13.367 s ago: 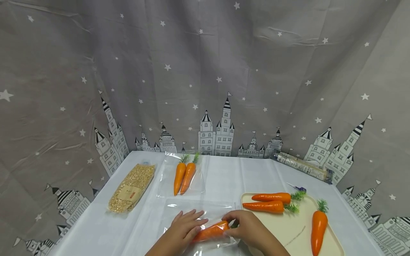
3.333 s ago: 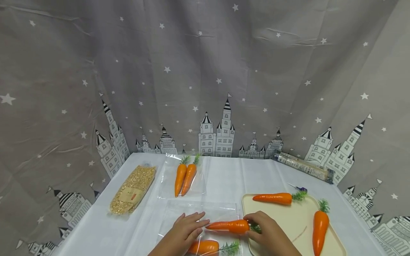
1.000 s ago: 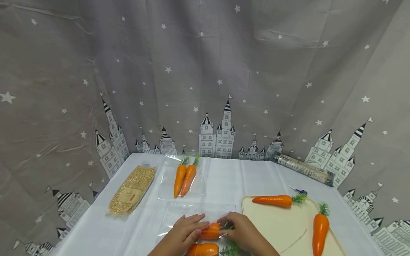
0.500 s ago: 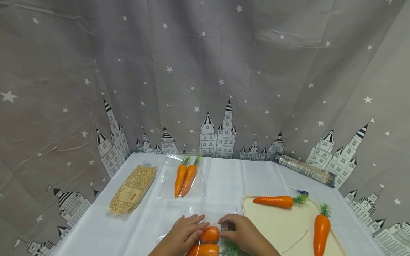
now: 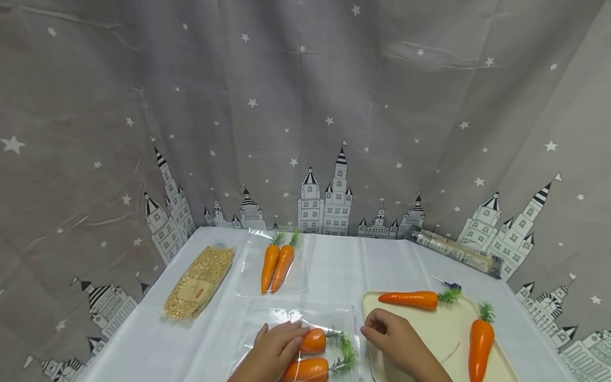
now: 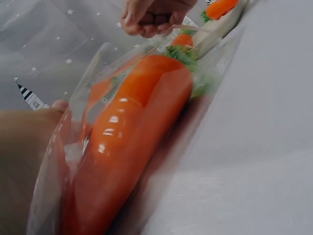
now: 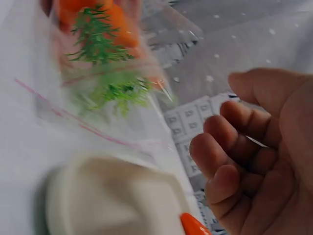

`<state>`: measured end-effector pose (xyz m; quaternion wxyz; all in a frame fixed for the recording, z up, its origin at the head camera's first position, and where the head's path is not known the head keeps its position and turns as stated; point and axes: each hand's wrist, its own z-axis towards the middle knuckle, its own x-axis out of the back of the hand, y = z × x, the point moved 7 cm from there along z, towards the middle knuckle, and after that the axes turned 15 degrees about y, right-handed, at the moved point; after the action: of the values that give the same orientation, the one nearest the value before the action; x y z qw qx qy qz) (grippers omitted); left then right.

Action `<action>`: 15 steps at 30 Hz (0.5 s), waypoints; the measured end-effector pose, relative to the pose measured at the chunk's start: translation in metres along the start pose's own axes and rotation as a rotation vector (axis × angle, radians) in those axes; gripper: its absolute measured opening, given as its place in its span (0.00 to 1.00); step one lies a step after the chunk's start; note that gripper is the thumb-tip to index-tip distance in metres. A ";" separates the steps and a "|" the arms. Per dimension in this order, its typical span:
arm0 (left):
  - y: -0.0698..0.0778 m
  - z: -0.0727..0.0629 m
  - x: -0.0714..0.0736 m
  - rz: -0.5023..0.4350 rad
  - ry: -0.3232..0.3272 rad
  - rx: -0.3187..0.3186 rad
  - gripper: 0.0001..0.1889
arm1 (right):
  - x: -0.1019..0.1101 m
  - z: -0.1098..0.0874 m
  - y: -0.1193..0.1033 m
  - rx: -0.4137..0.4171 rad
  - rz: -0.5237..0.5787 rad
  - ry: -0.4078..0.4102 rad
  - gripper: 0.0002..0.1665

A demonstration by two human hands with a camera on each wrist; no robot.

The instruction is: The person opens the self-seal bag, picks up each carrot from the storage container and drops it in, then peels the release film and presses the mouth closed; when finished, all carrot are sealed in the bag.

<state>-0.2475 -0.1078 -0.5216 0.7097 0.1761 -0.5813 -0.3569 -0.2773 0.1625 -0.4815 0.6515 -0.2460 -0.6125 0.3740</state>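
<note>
Two carrots, an upper one [image 5: 313, 341] and a lower one [image 5: 307, 370], lie side by side in a clear plastic zip bag [image 5: 329, 314], their green tops towards its right-hand opening. My left hand [image 5: 273, 350] rests on the bag with extended fingers, over the carrots' left parts and hiding their tips. Up close in the left wrist view, one carrot [image 6: 132, 127] shows through the film. Above the left edge of the cream tray [image 5: 451, 326] is my right hand [image 5: 398, 337], apart from the bag. Its fingers [image 7: 222, 137] are loosely curled and hold nothing.
On the tray lie one carrot [image 5: 410, 300] at the back and another [image 5: 480, 347] along the right. A filled bag of two carrots [image 5: 285, 265] lies farther back. Around them are a bag of grains [image 5: 200, 281], a small purple-handled tool [image 5: 451, 285] and a long wrapped package [image 5: 455, 252].
One carrot has gone from the tray into the bag beside the first, carried by my right hand. That hand has since let go and moved right; my left hand stays on the bag.
</note>
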 end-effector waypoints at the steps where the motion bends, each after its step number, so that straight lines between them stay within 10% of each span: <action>1: 0.000 0.000 0.000 0.003 0.008 0.007 0.21 | 0.002 -0.002 0.001 -0.017 0.003 -0.031 0.11; 9: 0.005 -0.001 -0.002 0.043 0.029 0.008 0.22 | -0.017 -0.038 0.009 -0.129 0.170 -0.491 0.10; 15: 0.009 -0.001 -0.003 0.097 0.034 0.015 0.23 | -0.040 -0.064 0.003 0.017 0.232 -0.594 0.11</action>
<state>-0.2438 -0.0996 -0.5184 0.7345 0.1592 -0.5797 -0.3148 -0.2143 0.1417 -0.5167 0.3995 -0.1887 -0.7406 0.5063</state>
